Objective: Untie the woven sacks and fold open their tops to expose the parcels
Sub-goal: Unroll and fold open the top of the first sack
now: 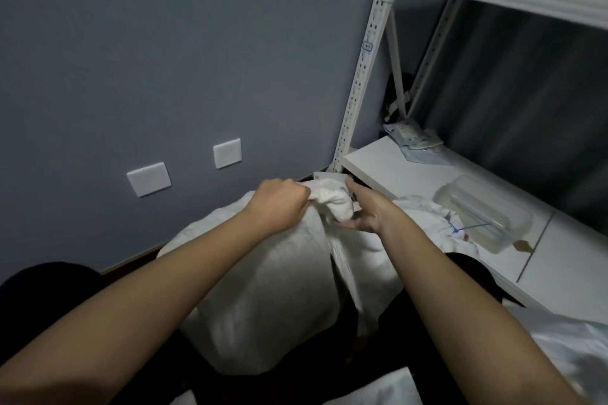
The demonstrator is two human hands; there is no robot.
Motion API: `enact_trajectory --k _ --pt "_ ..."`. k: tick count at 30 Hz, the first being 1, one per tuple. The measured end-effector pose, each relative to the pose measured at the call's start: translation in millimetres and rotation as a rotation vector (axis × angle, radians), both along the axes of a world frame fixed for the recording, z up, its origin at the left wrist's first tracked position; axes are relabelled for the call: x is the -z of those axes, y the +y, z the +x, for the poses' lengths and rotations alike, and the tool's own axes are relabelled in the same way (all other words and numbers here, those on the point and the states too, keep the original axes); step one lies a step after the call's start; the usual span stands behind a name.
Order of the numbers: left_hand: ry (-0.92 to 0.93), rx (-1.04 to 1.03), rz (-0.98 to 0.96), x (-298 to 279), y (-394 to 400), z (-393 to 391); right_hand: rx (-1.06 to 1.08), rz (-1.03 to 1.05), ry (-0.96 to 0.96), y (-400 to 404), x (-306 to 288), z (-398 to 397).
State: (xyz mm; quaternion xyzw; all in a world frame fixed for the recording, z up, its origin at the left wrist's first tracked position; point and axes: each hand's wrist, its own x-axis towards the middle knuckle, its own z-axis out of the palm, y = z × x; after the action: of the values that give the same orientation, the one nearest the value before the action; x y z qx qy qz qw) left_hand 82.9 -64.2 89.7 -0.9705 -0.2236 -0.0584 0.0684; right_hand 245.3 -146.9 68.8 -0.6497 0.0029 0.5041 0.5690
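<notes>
L hand [278,204] fist-grips bunched neck of white woven sack [269,289] | R hand [368,212] pinches its knot | risk: we yank, knot tightens, weave tears

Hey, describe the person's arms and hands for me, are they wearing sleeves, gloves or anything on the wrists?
Both forearms are bare right down to the bottom edge of the picture, with no sleeve in view. The left hand and the right hand have no gloves. No watch, bracelet or band shows on either wrist, and no ring is visible on the fingers that can be seen, though some are hidden by the sack's cloth.
</notes>
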Motion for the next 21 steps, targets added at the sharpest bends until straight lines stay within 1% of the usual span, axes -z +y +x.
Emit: enact_trajectory --k 1,2,4,5,6,7,9,10,11,13,14,15,16,17,19,21 --pt "0.028 0.004 0.046 -0.2 -4.4 -1.7 0.049 0.032 0.042 4.0 5.5 1.1" --pt "0.050 0.015 0.082 0.4 -8.3 -4.2 0.089 0.047 0.032 8.9 9.4 2.7" --pt "0.071 0.034 0.096 3.5 -17.2 -11.6 0.153 0.051 -0.067 19.9 22.1 9.4" --pt "0.074 0.050 0.070 3.3 -22.4 -16.3 0.169 0.086 -0.084 26.0 27.3 14.4" --pt "0.074 0.076 -0.012 4.2 -24.2 -20.8 0.174 0.139 -0.090 30.2 29.3 18.9" --pt "0.091 0.088 -0.171 3.2 -24.2 -25.2 0.175 0.194 -0.094 31.5 26.7 19.7" --pt "0.165 0.046 -0.572 -7.2 -18.9 -30.8 0.134 0.267 -0.113 24.8 9.1 8.2" --pt "0.180 0.019 -0.675 -12.2 -13.2 -30.6 0.108 0.298 -0.122 20.1 3.4 3.0" --pt "0.152 -0.008 -0.689 -16.8 -5.5 -28.3 0.069 0.343 -0.113 15.9 1.8 -0.4" --pt "-0.020 -0.041 -0.577 -25.9 9.0 -19.0 0.014 0.408 -0.103 7.3 6.7 -6.2" --pt "-0.109 -0.030 -0.526 -28.8 12.9 -11.9 0.012 0.410 -0.106 2.6 8.5 -9.8" --pt "-0.177 -0.001 -0.517 -30.0 15.0 -3.0 -0.007 0.407 -0.109 -1.4 12.3 -12.1" --pt "-0.219 0.042 -0.547 -30.4 15.3 6.9 -0.028 0.380 -0.142 -6.0 13.8 -15.2" --pt "-0.236 0.081 -0.612 -30.4 13.5 17.8 -0.055 0.370 -0.161 -10.9 15.2 -17.8" --pt "-0.209 0.133 -0.731 -23.4 9.3 40.8 -0.095 0.342 -0.188 -19.7 20.7 -19.0" --pt "-0.070 0.169 -0.739 -9.4 7.1 61.9 -0.117 0.299 -0.222 -30.7 22.4 -19.0"
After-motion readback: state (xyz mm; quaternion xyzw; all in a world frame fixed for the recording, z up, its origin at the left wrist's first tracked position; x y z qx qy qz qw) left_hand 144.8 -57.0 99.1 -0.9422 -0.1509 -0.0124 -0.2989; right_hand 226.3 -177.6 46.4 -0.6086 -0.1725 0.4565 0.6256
